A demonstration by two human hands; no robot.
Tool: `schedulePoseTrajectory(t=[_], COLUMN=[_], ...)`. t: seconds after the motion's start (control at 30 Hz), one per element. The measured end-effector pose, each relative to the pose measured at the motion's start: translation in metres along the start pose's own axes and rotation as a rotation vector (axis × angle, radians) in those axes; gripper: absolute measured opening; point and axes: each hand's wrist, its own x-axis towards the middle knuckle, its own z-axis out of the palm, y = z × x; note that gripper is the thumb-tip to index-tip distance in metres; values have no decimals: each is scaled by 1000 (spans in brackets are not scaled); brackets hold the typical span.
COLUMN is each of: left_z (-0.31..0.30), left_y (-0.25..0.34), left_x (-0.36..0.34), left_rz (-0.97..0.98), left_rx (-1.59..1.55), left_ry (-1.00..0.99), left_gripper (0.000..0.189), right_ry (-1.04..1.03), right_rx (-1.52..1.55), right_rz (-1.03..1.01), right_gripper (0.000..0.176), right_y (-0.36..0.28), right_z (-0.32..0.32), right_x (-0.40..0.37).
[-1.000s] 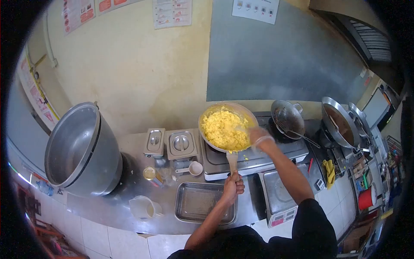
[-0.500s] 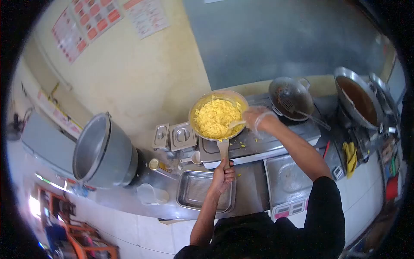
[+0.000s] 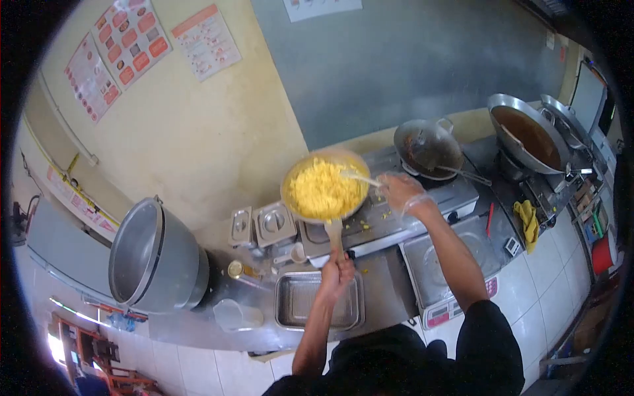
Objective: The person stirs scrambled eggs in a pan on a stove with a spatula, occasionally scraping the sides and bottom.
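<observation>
Along the steel counter (image 3: 386,290) by the stove, the left hand (image 3: 337,272) reaches forward, its grip closed around the handle (image 3: 335,232) of a pan (image 3: 284,191) heaped with yellow food (image 3: 323,188). The gloved right hand (image 3: 399,191), arm outstretched, grips a pale utensil (image 3: 360,177) whose tip touches the food.

Steel tray (image 3: 297,309) on counter. Jug (image 3: 238,315) just left of tray. Big pot (image 3: 155,254), tilted, further left. Two lidded tins (image 3: 264,224) behind tray. Scale (image 3: 444,274) right of tray. Dark wok (image 3: 428,148), sauce wok (image 3: 528,132), yellow cloth (image 3: 527,221) well right of tray. Posters (image 3: 125,53) on wall above.
</observation>
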Motion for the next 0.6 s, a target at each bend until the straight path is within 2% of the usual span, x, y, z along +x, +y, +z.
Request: schedulePoseTrajectory(t=[0.03, 0.1, 0.2, 0.3, 0.37, 0.47, 0.57, 0.6], left_z=[0, -17, -22, -23, -22, -25, -28, -32], left_y=[5, 0, 7, -12, -12, -12, -5, -3], left_x=[8, 13, 10, -11, -6, -13, -18, -20], left_rz=[15, 22, 151, -72, -29, -29, -21, -26], left_rx=[42, 102, 230, 65, 76, 32, 57, 66], left_ry=[-36, -65, -117, -6, -49, -70, -97, -95], left_gripper=[34, 39, 39, 35, 38, 38, 37, 37], right_ry=[-18, -31, -82, -104, -147, 74, -65, -86], right_rx=[-54, -118, -242, -279, -324, -241, -303, -292], right_rz=[42, -4, -75, -110, -191, -159, -129, -198], right_gripper=[25, 24, 24, 23, 22, 21, 19, 19], right_y=[-7, -6, -22, -43, -45, -39, -50, -57], right_z=[-6, -5, -6, -12, 13, 67, 128, 131], right_x=[-2, 7, 4, 11, 27, 64, 83, 73])
